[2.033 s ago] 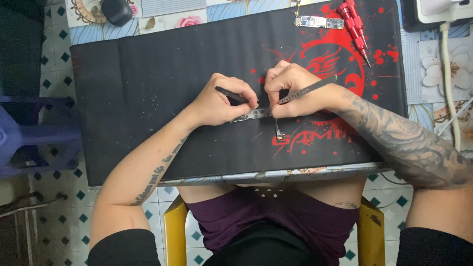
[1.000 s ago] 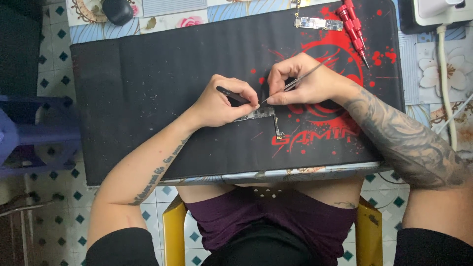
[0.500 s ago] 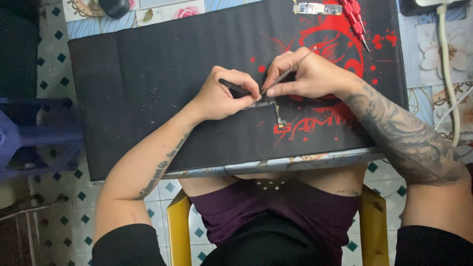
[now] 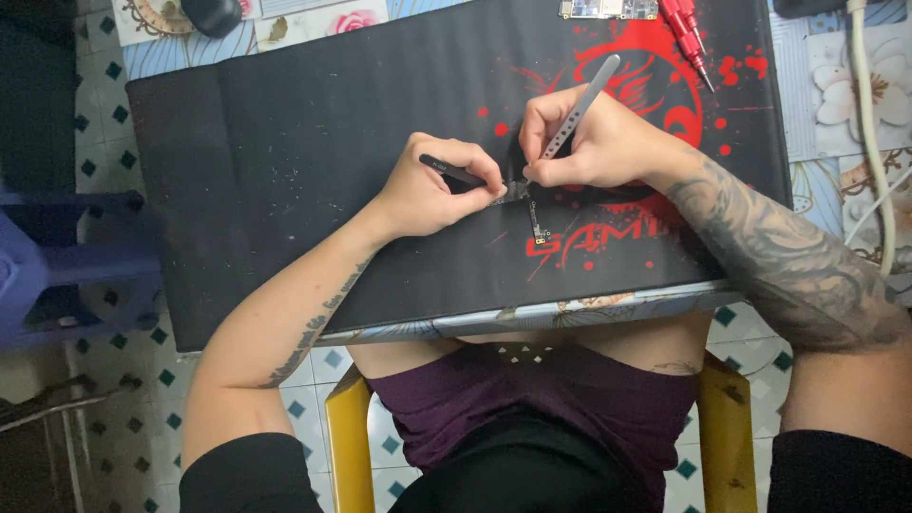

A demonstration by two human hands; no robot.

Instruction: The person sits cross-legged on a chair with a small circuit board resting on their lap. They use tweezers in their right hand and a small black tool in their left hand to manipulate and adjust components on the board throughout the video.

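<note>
My left hand (image 4: pixel 439 185) grips a thin black tool (image 4: pixel 448 170) whose tip meets a small L-shaped circuit board (image 4: pixel 534 217) on the black and red desk mat (image 4: pixel 285 171). My right hand (image 4: pixel 594 142) pinches grey metal tweezers (image 4: pixel 575 109), which stick up and to the right, their tips down at the board's top end. Both hands meet over the board, hiding its upper part.
Red screwdrivers (image 4: pixel 686 28) and another circuit board (image 4: pixel 608 9) lie at the mat's far edge. A white cable (image 4: pixel 869 123) runs down the right side of the floral table cover. A dark round object (image 4: pixel 211 13) sits far left. A purple stool (image 4: pixel 57 275) stands left.
My right hand has swung the tweezers from lying flat to pointing up and right, and both hands have closed in tighter over the board. The view has shifted slightly.
</note>
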